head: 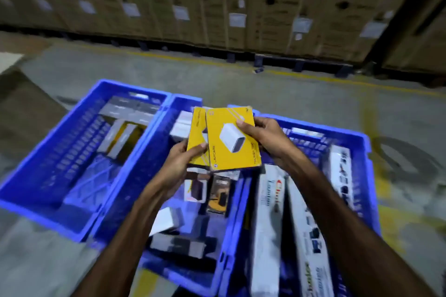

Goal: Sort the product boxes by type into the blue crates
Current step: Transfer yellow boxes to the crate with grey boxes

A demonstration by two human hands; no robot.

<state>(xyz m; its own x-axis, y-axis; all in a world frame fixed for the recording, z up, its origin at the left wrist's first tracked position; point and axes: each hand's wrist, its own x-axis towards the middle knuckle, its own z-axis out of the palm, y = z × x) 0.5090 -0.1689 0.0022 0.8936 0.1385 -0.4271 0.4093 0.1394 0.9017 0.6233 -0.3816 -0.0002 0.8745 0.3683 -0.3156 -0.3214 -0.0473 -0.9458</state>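
Two yellow product boxes are held above the middle blue crate [115,202]. My right hand [265,137] grips the front yellow box [233,138], which shows a white charger picture. My left hand [183,159] holds the second yellow box [196,137], partly tucked behind the first. The middle crate holds several small white and dark boxes [218,194]. In the left blue crate [48,161] lie a few white and yellow boxes [120,137]. The right blue crate [364,152] holds long white boxes [265,224].
The three crates stand side by side on a grey concrete floor [289,84] with yellow line markings. A wall of stacked cardboard cartons [217,2] on pallets runs across the back. A flat cardboard sheet [14,72] lies at the far left.
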